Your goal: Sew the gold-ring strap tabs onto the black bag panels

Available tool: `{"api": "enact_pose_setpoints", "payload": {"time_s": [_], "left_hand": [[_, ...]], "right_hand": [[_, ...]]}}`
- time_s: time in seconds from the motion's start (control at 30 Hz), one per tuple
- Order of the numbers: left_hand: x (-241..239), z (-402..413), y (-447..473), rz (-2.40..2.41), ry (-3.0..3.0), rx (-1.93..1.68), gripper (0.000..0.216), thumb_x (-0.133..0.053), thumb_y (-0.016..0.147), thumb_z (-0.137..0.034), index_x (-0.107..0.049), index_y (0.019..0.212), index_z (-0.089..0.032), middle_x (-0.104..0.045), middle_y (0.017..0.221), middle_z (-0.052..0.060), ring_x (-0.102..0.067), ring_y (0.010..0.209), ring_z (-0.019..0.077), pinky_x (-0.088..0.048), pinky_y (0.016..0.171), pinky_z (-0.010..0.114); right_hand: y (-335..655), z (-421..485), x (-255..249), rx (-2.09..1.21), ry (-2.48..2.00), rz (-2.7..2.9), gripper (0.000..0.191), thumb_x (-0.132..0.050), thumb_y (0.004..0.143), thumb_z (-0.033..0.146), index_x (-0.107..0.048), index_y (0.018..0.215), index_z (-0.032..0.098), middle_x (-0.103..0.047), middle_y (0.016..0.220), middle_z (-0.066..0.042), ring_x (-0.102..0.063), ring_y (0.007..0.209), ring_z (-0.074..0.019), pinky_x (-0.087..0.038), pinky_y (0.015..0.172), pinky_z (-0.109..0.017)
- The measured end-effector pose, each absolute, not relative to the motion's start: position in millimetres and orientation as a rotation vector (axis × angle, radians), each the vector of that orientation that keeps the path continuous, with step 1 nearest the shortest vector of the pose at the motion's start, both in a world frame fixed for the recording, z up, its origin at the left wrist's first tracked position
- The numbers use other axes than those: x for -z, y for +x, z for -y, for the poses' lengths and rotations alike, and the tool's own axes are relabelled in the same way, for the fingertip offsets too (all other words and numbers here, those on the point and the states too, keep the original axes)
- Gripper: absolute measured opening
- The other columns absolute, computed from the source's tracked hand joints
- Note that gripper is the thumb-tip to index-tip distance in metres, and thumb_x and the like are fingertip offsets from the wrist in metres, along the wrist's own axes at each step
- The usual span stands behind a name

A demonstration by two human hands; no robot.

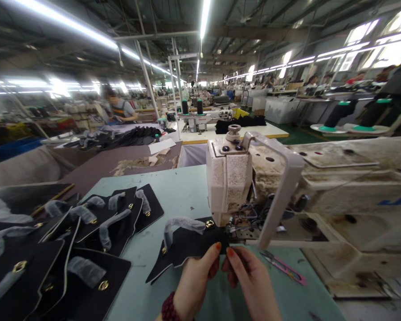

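A black fabric panel (190, 243) with gold hardware and a plastic-wrapped handle (183, 224) lies on the pale green table, its right end by the needle area of a worn white sewing machine (229, 187). My left hand (200, 272) pinches the panel's near edge between thumb and curled fingers. Close beside it, my right hand (245, 272) pinches the same edge nearer its right corner. The fingertips under the fabric are hidden. A dark red beaded band (169, 307) circles my left wrist. Pink-handled thread snips (284, 267) lie right of my right hand.
Several similar black panels (100, 236) with wrapped handles are piled at the left. A grey guard bar (280, 191) slants down in front of the machine head. Behind stand another sewing machine (200, 120), black thread cones (339, 116) and a seated co-worker (122, 109).
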State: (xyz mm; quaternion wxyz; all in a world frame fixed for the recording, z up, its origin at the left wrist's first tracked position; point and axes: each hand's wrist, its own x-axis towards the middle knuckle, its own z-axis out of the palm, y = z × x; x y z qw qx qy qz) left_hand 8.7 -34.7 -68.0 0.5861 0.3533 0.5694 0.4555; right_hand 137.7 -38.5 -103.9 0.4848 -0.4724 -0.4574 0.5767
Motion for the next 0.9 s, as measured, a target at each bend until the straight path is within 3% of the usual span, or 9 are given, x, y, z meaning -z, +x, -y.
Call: {"api": "enact_pose_setpoints", "payload": {"time_s": [0.47,0.7,0.9], "left_hand": [[73,22,9,-1.218,0.751,-1.119,0.040,-0.063,0.074,-0.047,-0.043,0.051,-0.020,-0.036,0.049,-0.006,-0.028,0.051,0.0104,-0.023,0.053,0.028],[69,16,10,-1.192,0.723,-1.129,0.045,-0.065,0.072,-0.055,-0.046,0.051,-0.019,-0.035,0.049,-0.006,-0.027,0.052,0.0100,-0.023,0.053,0.027],[62,11,15,-1.237,0.626,-1.183,0.052,-0.070,0.060,-0.065,-0.047,0.049,-0.019,-0.037,0.049,-0.006,-0.030,0.051,0.0096,-0.025,0.052,0.026]], "right_hand": [[130,26,96,-1.310,-1.257,1.085,0.050,-0.061,0.080,0.063,-0.065,0.082,0.012,-0.060,0.057,-0.004,-0.055,0.047,-0.0149,-0.044,0.045,-0.022],[124,25,90,-1.248,-1.290,1.017,0.052,-0.063,0.077,0.064,-0.065,0.077,0.012,-0.059,0.055,-0.004,-0.054,0.046,-0.0145,-0.044,0.045,-0.021],[125,37,86,-1.255,-1.289,1.013,0.052,-0.063,0.076,0.065,-0.066,0.075,0.013,-0.059,0.054,-0.003,-0.053,0.045,-0.0130,-0.043,0.044,-0.020]]}}
